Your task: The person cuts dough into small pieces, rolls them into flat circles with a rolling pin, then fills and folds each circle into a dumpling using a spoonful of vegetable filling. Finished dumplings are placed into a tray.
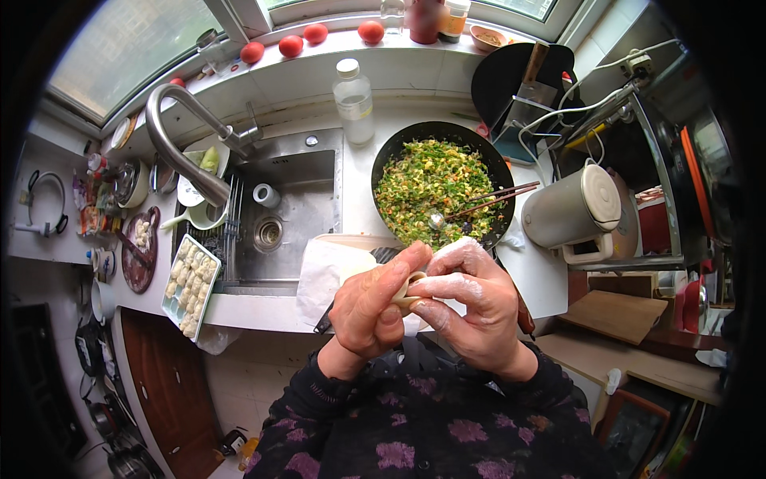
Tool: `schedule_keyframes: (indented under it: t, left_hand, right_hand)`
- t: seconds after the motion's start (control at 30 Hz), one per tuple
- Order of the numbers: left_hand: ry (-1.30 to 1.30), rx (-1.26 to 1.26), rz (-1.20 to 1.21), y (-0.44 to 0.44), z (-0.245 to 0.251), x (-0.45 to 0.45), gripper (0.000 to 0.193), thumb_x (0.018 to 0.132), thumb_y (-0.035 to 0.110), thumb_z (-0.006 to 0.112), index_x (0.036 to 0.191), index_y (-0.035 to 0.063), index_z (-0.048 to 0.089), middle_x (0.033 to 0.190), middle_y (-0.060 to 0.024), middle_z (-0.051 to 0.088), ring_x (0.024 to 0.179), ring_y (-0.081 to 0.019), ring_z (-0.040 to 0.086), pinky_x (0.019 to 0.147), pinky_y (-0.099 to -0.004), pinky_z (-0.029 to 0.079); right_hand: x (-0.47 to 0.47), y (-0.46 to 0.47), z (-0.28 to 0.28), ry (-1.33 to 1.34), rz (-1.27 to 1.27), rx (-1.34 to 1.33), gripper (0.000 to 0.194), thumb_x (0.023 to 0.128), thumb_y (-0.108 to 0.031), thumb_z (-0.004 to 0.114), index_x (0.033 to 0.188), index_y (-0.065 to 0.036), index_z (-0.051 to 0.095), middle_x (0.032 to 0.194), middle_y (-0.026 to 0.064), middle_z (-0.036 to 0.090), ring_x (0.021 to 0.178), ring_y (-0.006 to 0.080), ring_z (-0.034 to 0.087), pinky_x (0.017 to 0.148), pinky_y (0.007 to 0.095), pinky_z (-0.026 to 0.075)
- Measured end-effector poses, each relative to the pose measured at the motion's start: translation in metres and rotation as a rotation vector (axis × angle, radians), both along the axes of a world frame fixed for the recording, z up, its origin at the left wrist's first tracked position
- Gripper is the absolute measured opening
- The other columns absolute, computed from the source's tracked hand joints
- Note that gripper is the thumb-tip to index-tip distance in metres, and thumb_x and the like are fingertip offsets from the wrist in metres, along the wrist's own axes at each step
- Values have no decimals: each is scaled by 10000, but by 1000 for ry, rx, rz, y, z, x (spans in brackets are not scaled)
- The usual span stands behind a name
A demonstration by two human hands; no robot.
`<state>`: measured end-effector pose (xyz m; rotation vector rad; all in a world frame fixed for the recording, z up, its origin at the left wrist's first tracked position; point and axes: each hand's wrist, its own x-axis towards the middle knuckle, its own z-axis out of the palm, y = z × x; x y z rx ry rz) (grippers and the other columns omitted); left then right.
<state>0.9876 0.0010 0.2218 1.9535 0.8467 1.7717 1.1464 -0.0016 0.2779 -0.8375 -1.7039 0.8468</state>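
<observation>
Between both hands, close to my chest, is a small dough dumpling [409, 291], partly hidden by the fingers. My left hand [374, 299] cups it from the left. The floury thumb and fingertips of my right hand [470, 305] pinch its edge. Just beyond the hands stands a dark pan [383, 209] of chopped greens, egg and carrot filling [434, 185]. Wooden chopsticks [494, 200] and a metal spoon [438, 220] rest in the filling. A tray [209, 293] at the left holds rows of shaped dumplings [190, 281]. White paper or cloth [323, 269] lies behind my left hand.
A steel sink [299, 209] with a curved faucet [173, 143] lies left of the pan. A plastic bottle [353, 102] stands behind, between them. An electric kettle [562, 206] is at the right. A dark round board [134, 269] with dough pieces sits at the far left; tomatoes [315, 33] line the sill.
</observation>
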Motion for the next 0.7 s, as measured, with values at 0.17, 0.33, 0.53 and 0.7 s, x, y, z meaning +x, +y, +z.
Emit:
schedule_keyframes:
  t: [0.17, 0.33, 0.53, 0.7]
  left_hand:
    - [-34, -97, 9, 3, 1, 3, 461, 1023, 229, 379, 1284, -110, 550, 1104, -249, 700, 921, -369, 731, 757, -384, 597]
    - [-150, -206, 11, 1, 0, 5, 474, 1027, 260, 379, 1262, -101, 576, 1065, -224, 716, 856, -300, 737, 728, -355, 587]
    - [-76, -230, 2, -7, 4, -1, 425, 1020, 230, 389, 1167, -97, 619, 1030, -227, 725, 864, -312, 738, 741, -368, 592]
    - [-152, -137, 9, -7, 4, 4, 377, 1007, 188, 417, 1137, -95, 630, 1038, -229, 724, 869, -317, 738, 755, -366, 591]
  right_hand:
    - [-3, 0, 4, -27, 8, -7, 233, 769, 18, 774, 989, -47, 738, 909, 98, 627, 810, 215, 632, 673, 303, 521]
    - [-7, 1, 3, -51, -11, 36, 229, 771, 17, 774, 989, -39, 734, 916, 102, 632, 814, 220, 637, 679, 306, 525]
    - [-8, 1, 1, -19, -21, 18, 198, 760, 25, 765, 944, -27, 715, 907, 104, 644, 828, 222, 637, 715, 310, 514]
    - [-7, 0, -3, 27, -12, -8, 201, 766, 45, 734, 952, -2, 674, 930, 107, 645, 862, 196, 614, 773, 294, 485]
